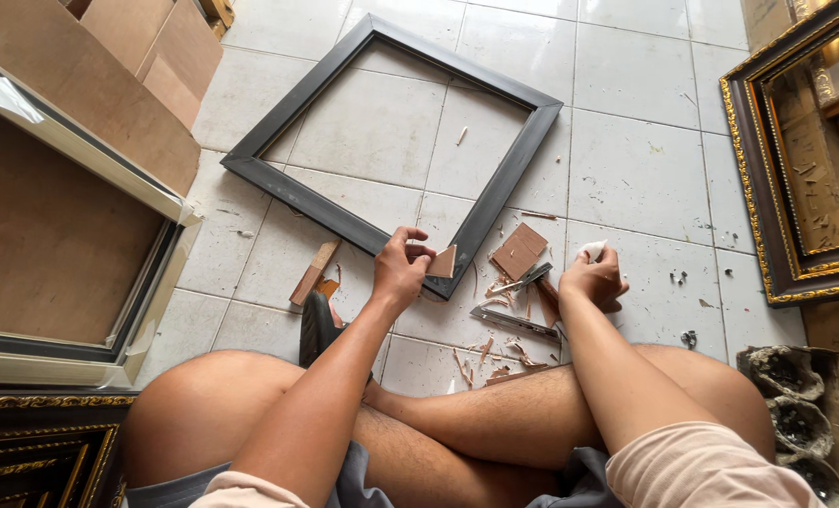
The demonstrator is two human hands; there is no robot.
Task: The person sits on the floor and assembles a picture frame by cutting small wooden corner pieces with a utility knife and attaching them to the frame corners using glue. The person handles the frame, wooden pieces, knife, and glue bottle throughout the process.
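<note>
I sit cross-legged on a white tiled floor. My left hand (400, 268) pinches a small triangular brown wood piece (443, 262) against the near corner of a dark square picture frame (513, 169) that lies flat on the tiles. My right hand (591, 278) is closed around a small white object (592, 249), held just right of the frame's corner. Between my hands lie a square brown board offcut (519, 251) and a grey metal blade tool (518, 323) among wood shavings.
A silver-edged frame with brown backing (80, 273) leans at the left, cardboard (146, 47) behind it. A gold ornate frame (767, 198) stands at the right. A wood strip (314, 273) lies by my left knee. A dirty grey tray (796, 414) sits at the lower right.
</note>
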